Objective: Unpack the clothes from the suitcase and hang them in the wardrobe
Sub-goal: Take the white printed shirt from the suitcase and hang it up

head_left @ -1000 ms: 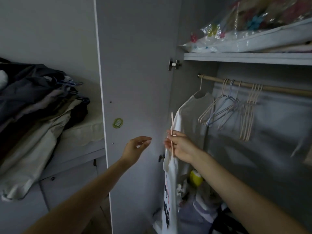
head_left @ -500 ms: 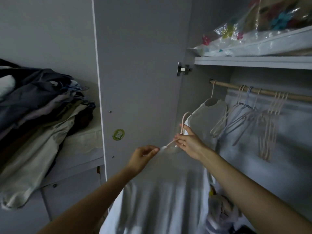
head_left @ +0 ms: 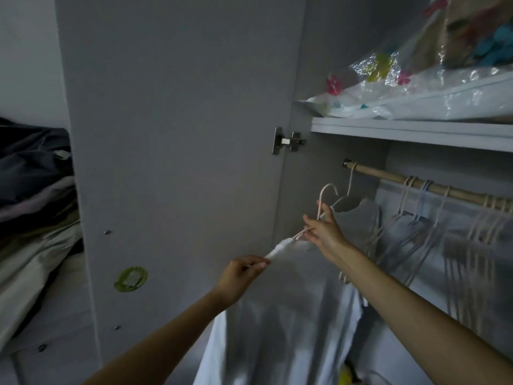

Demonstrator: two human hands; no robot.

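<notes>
A white garment (head_left: 283,309) hangs on a pale pink hanger (head_left: 323,202) that I hold up in front of the open wardrobe. My right hand (head_left: 323,232) grips the hanger just below its hook. My left hand (head_left: 240,273) pinches the garment's left shoulder end. The hook is a little below and left of the wooden rail (head_left: 427,187), not on it. A light grey top (head_left: 358,220) hangs at the rail's left end, just behind my right hand. The suitcase is out of view.
Several bare hangers (head_left: 469,240) crowd the rail to the right. The open wardrobe door (head_left: 172,134) stands close on the left. A shelf (head_left: 410,132) above the rail carries plastic-wrapped bags (head_left: 416,87). A pile of clothes (head_left: 33,207) lies at far left.
The garment on its hanger has risen and turned face-on toward the rail. My left hand moved from open air to pinching the garment's shoulder. My view has come closer to the wardrobe.
</notes>
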